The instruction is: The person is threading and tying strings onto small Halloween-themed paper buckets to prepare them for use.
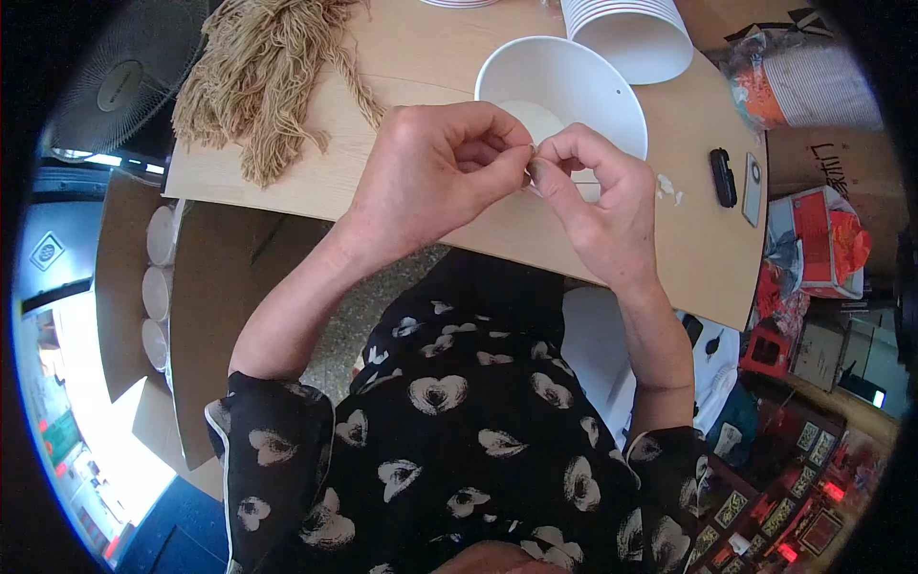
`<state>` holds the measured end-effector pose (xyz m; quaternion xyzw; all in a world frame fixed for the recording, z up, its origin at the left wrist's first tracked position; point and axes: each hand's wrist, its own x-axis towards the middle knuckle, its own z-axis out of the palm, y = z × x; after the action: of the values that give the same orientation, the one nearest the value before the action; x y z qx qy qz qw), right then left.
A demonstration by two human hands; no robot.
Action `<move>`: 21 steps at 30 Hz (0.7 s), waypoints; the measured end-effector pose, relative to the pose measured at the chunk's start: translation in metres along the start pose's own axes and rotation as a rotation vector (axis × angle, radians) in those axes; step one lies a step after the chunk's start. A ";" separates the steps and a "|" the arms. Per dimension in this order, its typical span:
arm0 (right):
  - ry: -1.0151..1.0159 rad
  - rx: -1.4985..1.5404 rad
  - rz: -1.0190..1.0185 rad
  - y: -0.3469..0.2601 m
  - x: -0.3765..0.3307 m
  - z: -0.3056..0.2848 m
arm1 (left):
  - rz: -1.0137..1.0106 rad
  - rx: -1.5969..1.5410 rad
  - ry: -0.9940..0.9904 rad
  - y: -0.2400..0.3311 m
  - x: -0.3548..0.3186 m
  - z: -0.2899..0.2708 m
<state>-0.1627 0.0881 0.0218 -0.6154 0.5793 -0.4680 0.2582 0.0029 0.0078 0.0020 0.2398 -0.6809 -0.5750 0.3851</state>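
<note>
My left hand [435, 167] and my right hand [604, 196] meet over the table's front part, fingertips pinched together. Whatever lies between the fingertips is too small to make out. Just behind the hands, a white paper tub [583, 81] stands tilted with its wide mouth toward me. It has a small dark hole in its side near the rim, and the fingers cover part of its lower edge. To the left lies a bundle of tan twisted cords [263, 77] with frayed ends.
A stack of white tubs [631, 38] lies at the back of the wooden table [421, 57]. White scraps [669, 189], a black folding knife-like object [722, 178] and a flat silver device [753, 191] lie at right. An open carton [206, 316] stands left, below a fan [120, 86].
</note>
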 end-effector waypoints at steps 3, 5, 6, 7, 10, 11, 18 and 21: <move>-0.039 0.014 0.067 -0.005 0.002 -0.002 | -0.111 -0.028 0.004 0.003 -0.001 -0.002; -0.014 -0.023 -0.025 0.001 0.002 -0.001 | -0.157 -0.021 0.004 0.009 0.000 -0.003; -0.016 -0.023 -0.026 0.002 0.001 -0.001 | -0.203 -0.013 0.003 0.010 0.001 -0.003; -0.011 -0.040 -0.040 0.003 0.001 -0.001 | -0.204 -0.014 0.005 0.010 0.001 -0.003; -0.008 -0.045 -0.033 0.004 0.002 -0.002 | -0.160 0.114 -0.064 0.009 0.001 -0.005; -0.007 -0.034 -0.013 0.003 0.002 -0.002 | -0.109 0.157 -0.073 0.010 0.001 -0.005; -0.008 -0.002 0.079 0.001 0.007 -0.005 | -0.115 0.079 -0.060 0.009 -0.003 -0.001; -0.009 -0.013 0.098 0.000 0.007 -0.006 | -0.126 0.027 -0.091 0.006 -0.003 -0.005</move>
<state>-0.1689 0.0830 0.0259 -0.5902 0.6106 -0.4483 0.2791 0.0089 0.0084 0.0070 0.2608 -0.6890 -0.5991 0.3135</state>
